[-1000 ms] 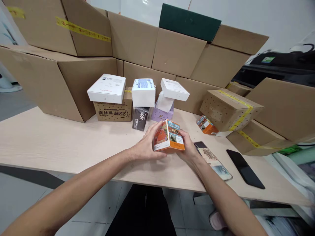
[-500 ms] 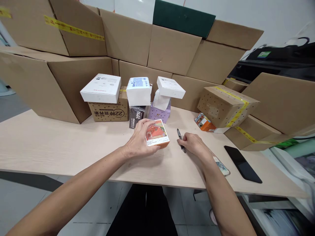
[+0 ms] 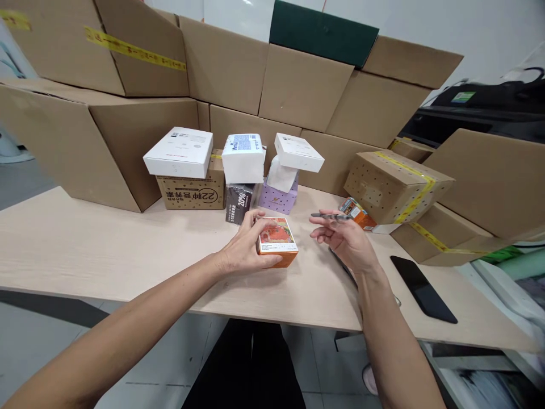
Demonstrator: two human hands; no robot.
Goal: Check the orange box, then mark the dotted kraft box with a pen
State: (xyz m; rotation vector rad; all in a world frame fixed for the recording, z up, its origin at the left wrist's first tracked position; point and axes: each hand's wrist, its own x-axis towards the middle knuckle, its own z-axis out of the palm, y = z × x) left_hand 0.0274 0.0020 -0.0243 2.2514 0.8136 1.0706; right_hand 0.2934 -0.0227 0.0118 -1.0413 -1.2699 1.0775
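My left hand (image 3: 247, 245) grips a small orange box (image 3: 279, 244) by its left side, thumb along the front and fingers at the back. The box has a picture and small print on its white-edged top, and its base is on or just over the table. To the right, my right hand (image 3: 347, 241) is raised above the table, palm partly turned up. A dark pen (image 3: 330, 216) lies between its thumb and fingers, slightly blurred by motion. Beneath that hand, a phone (image 3: 340, 264) is mostly hidden by the hand and wrist.
Behind the hands stand a brown carton (image 3: 191, 190) under a white box (image 3: 181, 152), a tissue pack (image 3: 242, 159) on a dark box (image 3: 238, 203), and a purple tissue box (image 3: 279, 197) under another white box (image 3: 299, 151). A black phone (image 3: 421, 288) and dotted carton (image 3: 389, 184) are at right.
My right hand has picked the pen up off the table, lifting and turning its palm upward. The orange box in my left hand has shifted slightly toward me and shows more of its front side.
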